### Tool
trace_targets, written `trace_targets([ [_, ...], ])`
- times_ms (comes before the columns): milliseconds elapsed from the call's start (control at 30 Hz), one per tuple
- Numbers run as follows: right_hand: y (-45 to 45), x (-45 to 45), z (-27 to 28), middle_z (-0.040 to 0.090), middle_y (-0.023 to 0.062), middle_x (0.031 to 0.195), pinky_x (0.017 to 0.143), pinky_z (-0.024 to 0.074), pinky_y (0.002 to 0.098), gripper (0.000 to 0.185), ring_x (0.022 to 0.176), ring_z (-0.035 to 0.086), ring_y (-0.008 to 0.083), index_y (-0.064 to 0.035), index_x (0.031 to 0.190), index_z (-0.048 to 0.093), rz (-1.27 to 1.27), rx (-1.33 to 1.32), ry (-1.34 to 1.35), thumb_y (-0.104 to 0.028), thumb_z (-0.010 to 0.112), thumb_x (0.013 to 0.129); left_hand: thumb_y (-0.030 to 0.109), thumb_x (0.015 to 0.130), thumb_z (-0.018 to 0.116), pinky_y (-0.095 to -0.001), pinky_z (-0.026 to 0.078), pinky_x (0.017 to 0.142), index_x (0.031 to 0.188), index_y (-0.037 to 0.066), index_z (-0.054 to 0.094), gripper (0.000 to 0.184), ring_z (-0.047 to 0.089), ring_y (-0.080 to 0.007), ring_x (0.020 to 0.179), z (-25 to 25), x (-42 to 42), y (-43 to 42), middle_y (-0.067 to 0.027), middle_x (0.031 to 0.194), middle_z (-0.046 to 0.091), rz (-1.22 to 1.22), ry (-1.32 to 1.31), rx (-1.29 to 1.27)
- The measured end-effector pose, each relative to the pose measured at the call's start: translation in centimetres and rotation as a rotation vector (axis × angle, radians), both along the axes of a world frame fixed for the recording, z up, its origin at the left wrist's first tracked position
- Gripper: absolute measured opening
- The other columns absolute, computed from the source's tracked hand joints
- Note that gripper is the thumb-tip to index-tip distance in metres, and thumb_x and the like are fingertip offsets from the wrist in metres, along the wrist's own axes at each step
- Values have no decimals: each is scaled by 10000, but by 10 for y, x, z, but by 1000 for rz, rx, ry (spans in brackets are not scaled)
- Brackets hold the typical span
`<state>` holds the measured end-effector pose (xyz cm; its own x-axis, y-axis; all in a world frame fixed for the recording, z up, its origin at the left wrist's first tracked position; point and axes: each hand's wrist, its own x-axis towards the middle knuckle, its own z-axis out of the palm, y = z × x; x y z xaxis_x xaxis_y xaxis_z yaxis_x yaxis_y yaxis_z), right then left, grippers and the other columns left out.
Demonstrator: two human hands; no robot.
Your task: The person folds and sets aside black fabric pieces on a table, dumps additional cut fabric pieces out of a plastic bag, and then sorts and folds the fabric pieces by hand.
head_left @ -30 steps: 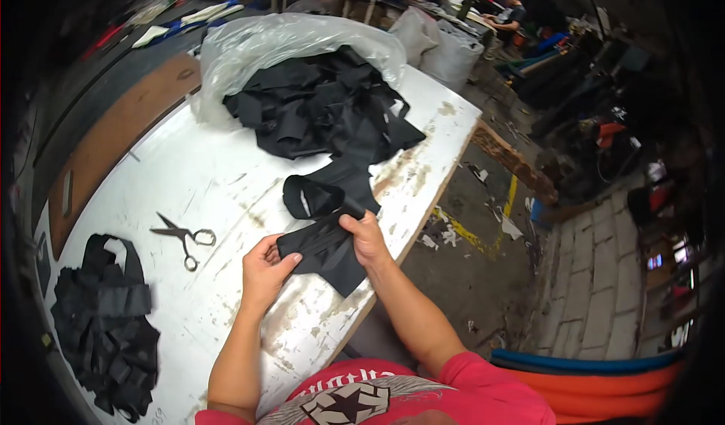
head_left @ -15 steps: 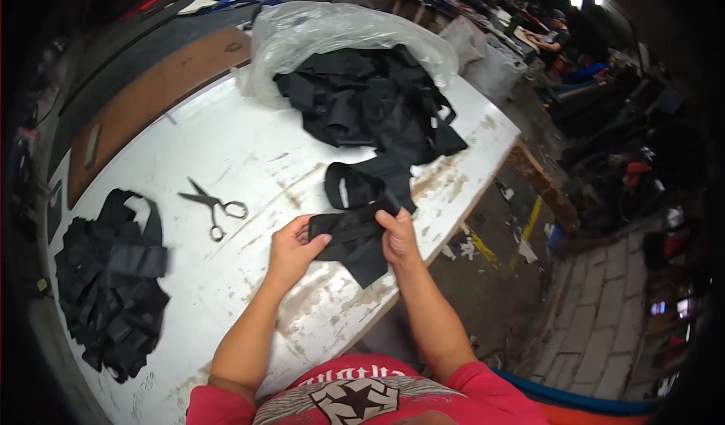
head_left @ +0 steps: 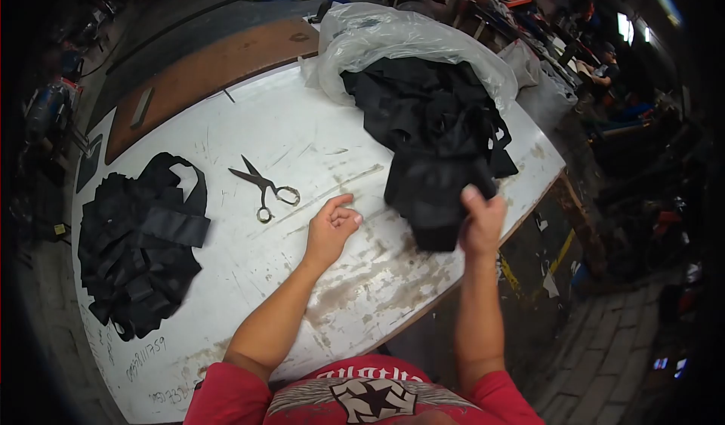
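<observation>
Near the table's right edge, my right hand [head_left: 482, 217] grips a piece of black fabric [head_left: 430, 198] that hangs just below the big heap. My left hand [head_left: 332, 232] is over the white table, fingers loosely curled and apart, holding nothing. Black fabric pieces [head_left: 423, 100] spill from a clear plastic bag [head_left: 362, 29] at the table's far side. Dark scissors [head_left: 264, 187] lie spread to the left of my left hand. A second pile of black pieces [head_left: 143, 247] sits at the table's left.
The white table [head_left: 264, 115] has stained patches and handwriting at its lower left. Along its far left edge is a brown board [head_left: 211, 63]. Plastic sacks [head_left: 544, 93] stand beyond the far right corner, and a person [head_left: 602, 72] is farther back.
My left hand has let go of the black fabric and moved away from it. The fabric now hangs from my right hand only. The view has turned, shifting the table contents rightward.
</observation>
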<state>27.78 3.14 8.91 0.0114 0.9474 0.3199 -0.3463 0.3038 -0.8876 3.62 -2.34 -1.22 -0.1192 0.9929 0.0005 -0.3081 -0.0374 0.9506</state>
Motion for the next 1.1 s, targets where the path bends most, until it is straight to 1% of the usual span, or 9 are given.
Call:
trace_targets([
  [133, 46, -7, 73, 616, 129, 1160, 963, 458, 350, 383, 1067, 600, 214, 69, 1208, 530, -161, 286, 12, -83, 639, 875, 57, 872, 662, -200, 475, 691, 1279, -32, 487, 452, 578, -67, 751, 0, -1, 3, -49, 862, 650, -1, 32, -10],
  [167, 63, -10, 79, 645, 99, 1057, 825, 508, 297, 377, 932, 629, 160, 55, 1175, 552, -149, 299, 16, -153, 665, 881, 58, 871, 663, -199, 474, 687, 1280, -30, 487, 454, 577, -66, 746, -1, -1, 3, -46, 851, 649, -5, 48, -8],
  [300, 115, 3, 41, 603, 47, 660, 537, 417, 258, 312, 568, 523, 95, 9, 979, 661, -319, -144, -620, -287, 674, 884, 53, 855, 680, -203, 472, 667, 1231, -21, 538, 409, 571, -58, 714, 1, -3, 1, -41, 825, 648, 42, 85, 29],
  [433, 78, 2, -49, 618, 19, 740, 575, 436, 227, 243, 615, 529, 78, 10, 997, 651, -439, 21, -523, -211, 652, 897, 14, 808, 692, -228, 491, 696, 1101, -24, 632, 302, 588, -71, 720, 78, -18, -16, -32, 769, 652, 292, 373, 395],
  [533, 33, -7, -99, 634, 6, 766, 591, 447, 205, 166, 675, 563, 60, -33, 970, 670, -449, -45, -486, -183, 620, 921, 25, 803, 669, -339, 489, 868, 1242, -38, 520, 468, 625, -140, 726, 149, -32, -47, -49, 810, 669, 446, 387, 741],
  [567, 20, -14, -106, 627, -6, 753, 593, 448, 210, 155, 668, 560, 60, -25, 949, 673, -489, 2, -540, -168, 626, 917, 76, 863, 536, -361, 522, 714, 1270, -96, 463, 448, 567, -172, 682, 171, -32, -51, -108, 794, 631, 502, 481, 913],
  [667, 15, -21, -115, 629, 15, 724, 600, 449, 227, 122, 658, 547, 78, 0, 894, 681, -463, 118, -622, -118, 651, 888, 80, 865, 536, -361, 516, 716, 1262, -90, 463, 438, 563, -170, 682, 200, -24, -54, -104, 794, 626, 465, 495, 1165],
  [967, 18, -22, -99, 654, 137, 751, 590, 476, 290, 95, 640, 632, 183, 1, 840, 664, -468, 192, -784, -94, 655, 845, 90, 871, 536, -361, 500, 722, 1239, -72, 465, 409, 553, -162, 683, 213, -2, -17, -93, 794, 612, 360, 375, 1343],
  [1100, 20, -24, -98, 634, 131, 698, 546, 457, 295, 104, 570, 598, 189, -7, 821, 665, -444, 124, -817, -110, 674, 829, 95, 874, 536, -361, 493, 724, 1229, -64, 465, 396, 549, -158, 683, 222, -9, -16, -89, 794, 605, 340, 410, 1370],
])
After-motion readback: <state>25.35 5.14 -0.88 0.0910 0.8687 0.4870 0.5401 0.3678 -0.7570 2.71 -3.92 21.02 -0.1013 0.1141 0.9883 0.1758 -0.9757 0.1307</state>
